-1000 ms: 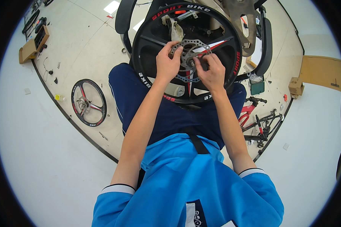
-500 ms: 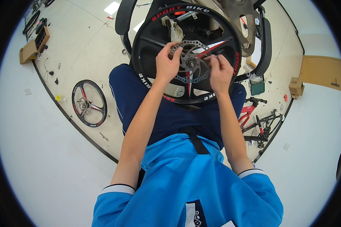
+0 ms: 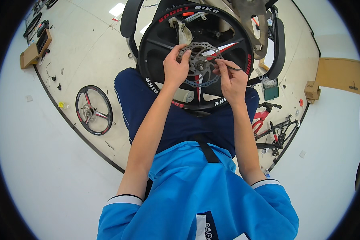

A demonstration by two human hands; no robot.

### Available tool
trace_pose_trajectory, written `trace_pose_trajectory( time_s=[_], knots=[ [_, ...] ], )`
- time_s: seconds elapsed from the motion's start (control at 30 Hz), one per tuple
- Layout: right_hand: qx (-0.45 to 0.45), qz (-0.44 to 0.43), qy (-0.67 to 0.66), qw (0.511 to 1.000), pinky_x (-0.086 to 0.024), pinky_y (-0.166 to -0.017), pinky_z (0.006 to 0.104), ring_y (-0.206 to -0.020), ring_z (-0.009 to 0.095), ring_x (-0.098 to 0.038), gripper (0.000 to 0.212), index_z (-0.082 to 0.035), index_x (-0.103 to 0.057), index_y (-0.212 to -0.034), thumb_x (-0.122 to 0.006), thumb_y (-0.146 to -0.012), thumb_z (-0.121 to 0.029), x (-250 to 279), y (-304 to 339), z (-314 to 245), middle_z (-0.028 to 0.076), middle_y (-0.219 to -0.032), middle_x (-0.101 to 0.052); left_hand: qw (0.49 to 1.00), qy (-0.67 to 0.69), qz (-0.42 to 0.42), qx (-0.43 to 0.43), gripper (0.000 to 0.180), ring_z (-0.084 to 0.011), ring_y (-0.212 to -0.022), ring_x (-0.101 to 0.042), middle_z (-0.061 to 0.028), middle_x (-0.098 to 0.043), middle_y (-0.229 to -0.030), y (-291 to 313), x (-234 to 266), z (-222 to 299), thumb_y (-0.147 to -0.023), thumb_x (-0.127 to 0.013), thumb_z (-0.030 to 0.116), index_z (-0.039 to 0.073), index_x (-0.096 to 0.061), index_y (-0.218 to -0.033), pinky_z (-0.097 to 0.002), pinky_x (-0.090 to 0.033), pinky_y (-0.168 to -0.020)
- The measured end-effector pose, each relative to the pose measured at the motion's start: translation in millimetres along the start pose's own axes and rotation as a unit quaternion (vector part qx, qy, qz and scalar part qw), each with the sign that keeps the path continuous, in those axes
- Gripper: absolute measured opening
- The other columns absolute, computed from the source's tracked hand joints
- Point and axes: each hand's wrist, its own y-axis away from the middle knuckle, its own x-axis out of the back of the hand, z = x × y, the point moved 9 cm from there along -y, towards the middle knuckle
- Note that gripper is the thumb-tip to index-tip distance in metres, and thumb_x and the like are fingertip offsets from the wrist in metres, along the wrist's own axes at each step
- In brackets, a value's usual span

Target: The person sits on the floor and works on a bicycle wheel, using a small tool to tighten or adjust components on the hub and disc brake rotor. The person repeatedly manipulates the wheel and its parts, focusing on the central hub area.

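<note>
A black bicycle wheel with three broad spokes, some with red and white marks, lies flat across my knees. A perforated silver brake disc sits around its hub. My left hand pinches the disc's upper left edge between thumb and fingers. My right hand is closed on a thin, dark, bent rod that looks like a hex key. The key's inner end points at the disc's right side, close to the hub; whether it sits in a bolt cannot be made out.
Beyond the wheel stands a black chair with armrests, bearing a whitish cloth or glove and metal parts. A second wheel lies on the floor at left. Bicycle frame parts and a green box are at right. Cardboard boxes stand by the walls.
My right hand has turned, and the hex key now shows plainly between its fingers. My left hand keeps its place on the disc's edge.
</note>
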Motion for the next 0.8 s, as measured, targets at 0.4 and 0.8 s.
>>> trace_pose_trajectory(
  time_s=[0.4,0.8],
  knots=[
    [0.173,-0.021,0.182,0.968,-0.057,-0.072,0.0278,-0.083,0.018,-0.073,0.018,0.0,-0.075,-0.111,-0.073,-0.094,-0.006,-18,-2,-35,0.011,-0.096,-0.075,1.0,-0.002,-0.002,0.005,0.027,-0.0096,-0.069,-0.061,-0.0084,-0.074,-0.088,1,1,1,-0.097,-0.068,0.016,-0.002,-0.067,-0.119,-0.0273,-0.049,-0.066],
    [0.164,0.013,0.097,0.982,-0.058,-0.075,0.0315,-0.081,0.027,-0.073,0.018,-0.001,-0.075,-0.1,-0.08,-0.082,0.001,-20,2,-21,0.013,-0.096,-0.075,1.0,0.0,-0.003,-0.004,0.027,-0.0099,-0.071,-0.062,-0.01,-0.074,-0.09,0,0,1,-0.097,-0.068,0.016,-0.001,-0.067,-0.118,-0.0272,-0.05,-0.067]
  ],
)
